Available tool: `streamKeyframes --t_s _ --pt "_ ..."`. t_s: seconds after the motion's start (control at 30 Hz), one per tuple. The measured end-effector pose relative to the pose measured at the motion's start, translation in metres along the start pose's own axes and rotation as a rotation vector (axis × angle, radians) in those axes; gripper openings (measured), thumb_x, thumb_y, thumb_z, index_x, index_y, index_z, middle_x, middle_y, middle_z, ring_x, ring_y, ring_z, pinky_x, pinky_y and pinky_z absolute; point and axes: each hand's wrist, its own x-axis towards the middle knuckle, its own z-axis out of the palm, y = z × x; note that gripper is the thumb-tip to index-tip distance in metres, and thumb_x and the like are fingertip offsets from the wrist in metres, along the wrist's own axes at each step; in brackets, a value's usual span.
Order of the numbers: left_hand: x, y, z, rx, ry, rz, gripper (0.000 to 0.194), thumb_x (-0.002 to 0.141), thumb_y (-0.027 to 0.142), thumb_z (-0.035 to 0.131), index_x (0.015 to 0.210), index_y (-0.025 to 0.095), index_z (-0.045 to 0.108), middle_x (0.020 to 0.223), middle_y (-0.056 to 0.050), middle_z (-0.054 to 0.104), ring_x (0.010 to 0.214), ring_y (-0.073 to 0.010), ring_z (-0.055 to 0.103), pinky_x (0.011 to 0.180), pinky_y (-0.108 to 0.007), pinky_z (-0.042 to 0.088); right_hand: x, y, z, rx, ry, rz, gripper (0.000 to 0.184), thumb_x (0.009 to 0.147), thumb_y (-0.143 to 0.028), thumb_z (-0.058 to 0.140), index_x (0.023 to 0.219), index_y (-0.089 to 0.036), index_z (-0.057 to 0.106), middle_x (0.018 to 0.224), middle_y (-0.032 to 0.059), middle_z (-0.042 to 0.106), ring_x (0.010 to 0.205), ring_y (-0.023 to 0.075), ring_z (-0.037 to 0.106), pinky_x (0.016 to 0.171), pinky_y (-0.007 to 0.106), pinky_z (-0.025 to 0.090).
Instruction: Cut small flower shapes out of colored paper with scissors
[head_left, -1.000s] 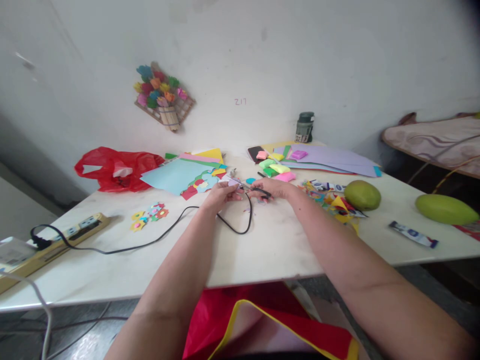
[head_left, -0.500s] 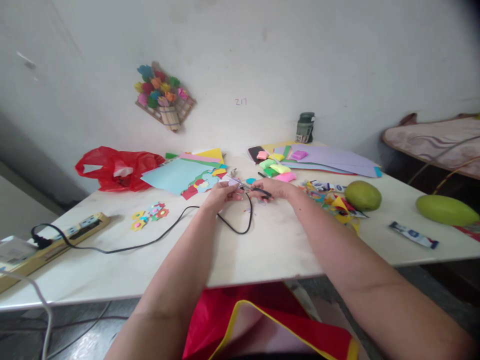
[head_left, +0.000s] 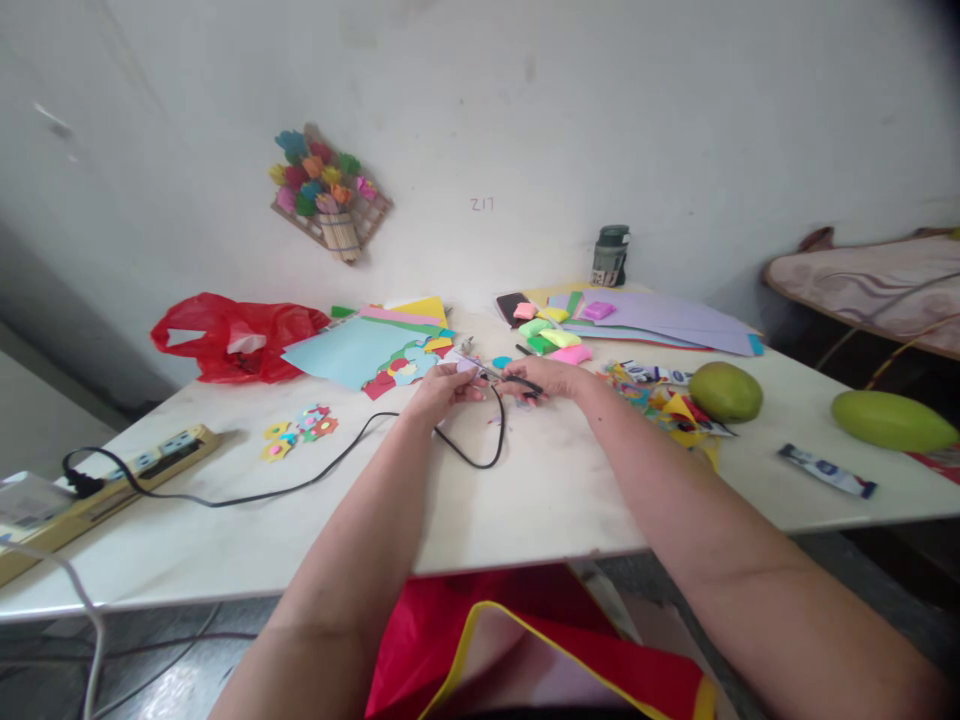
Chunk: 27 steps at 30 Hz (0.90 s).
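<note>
Both my hands are stretched out over the middle of the white table (head_left: 525, 490). My left hand (head_left: 444, 388) pinches a small pale paper piece (head_left: 469, 366) between its fingertips. My right hand (head_left: 546, 378) is closed round the black handles of a pair of scissors (head_left: 504, 377), whose blades point left at the paper. A black cable (head_left: 315, 470) loops under the hands and runs left to a power strip (head_left: 142, 465).
Coloured paper sheets (head_left: 360, 345), small paper flowers (head_left: 298, 430) and a red plastic bag (head_left: 232, 335) lie at the back left. Foam blocks (head_left: 555, 335), lilac sheets (head_left: 660, 320), a green jar (head_left: 609, 255), paper scraps, two green mangoes (head_left: 724, 390) (head_left: 892, 418) and a glue tube (head_left: 825, 468) lie to the right.
</note>
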Motion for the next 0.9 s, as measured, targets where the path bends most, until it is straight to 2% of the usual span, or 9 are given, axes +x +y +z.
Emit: streamKeyframes --t_s 0.23,0.9 --pt "-0.0001 0.0005 -0.0001 -0.004 -0.005 0.0 0.014 0.077 0.02 0.066 0.078 0.007 0.061 0.073 -0.01 0.07 0.051 -0.0113 0.063 0.057 -0.024 0.053 0.0011 0.002 0.0002 0.016 0.0 -0.011 0.027 0.083 -0.04 0.06 0.075 -0.016 0.052 0.052 -0.0044 0.051 0.037 0.0043 0.046 0.031 0.015 0.026" --pt "0.0004 -0.0003 -0.0016 -0.019 -0.014 -0.005 0.013 0.076 0.02 0.067 0.078 0.009 0.062 0.071 -0.008 0.069 0.051 -0.0111 0.063 0.058 -0.024 0.053 0.0006 0.0002 0.0011 0.049 -0.012 -0.016 0.025 0.086 -0.037 0.057 0.073 -0.016 0.051 0.054 -0.0029 0.054 0.038 0.0051 0.049 0.029 0.015 0.029"
